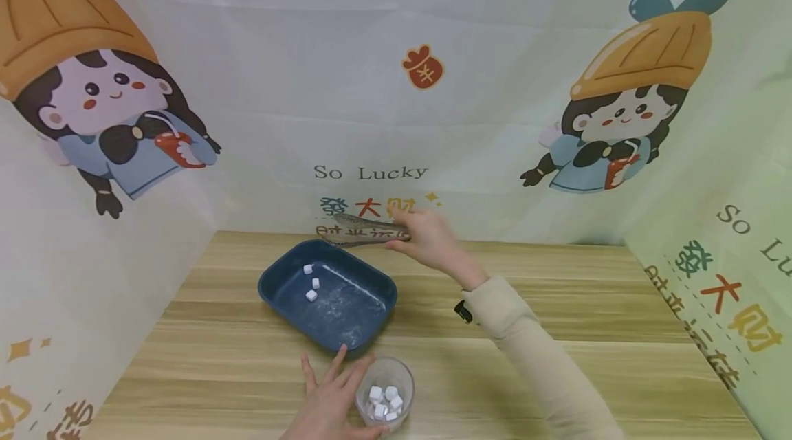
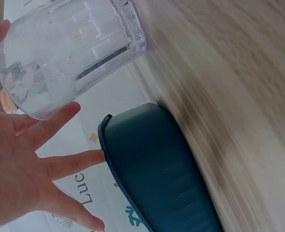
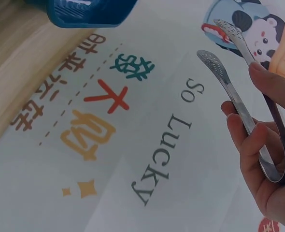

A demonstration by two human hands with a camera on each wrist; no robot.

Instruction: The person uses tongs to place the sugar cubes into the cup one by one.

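Spread fingers (image 2: 75,163) lie beside a clear cup (image 2: 55,60) and a teal tray (image 2: 154,159).

Head view looks down and forward over the counter (image 1: 619,309); both wrist views, close and tilted, share the tray (image 2: 147,154).

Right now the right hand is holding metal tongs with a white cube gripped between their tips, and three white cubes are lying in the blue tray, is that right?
Not quite: the metal tongs grip no cube. The right wrist view shows their tips apart, with nothing between them. The right hand does hold them, and three white cubes lie in the blue tray.
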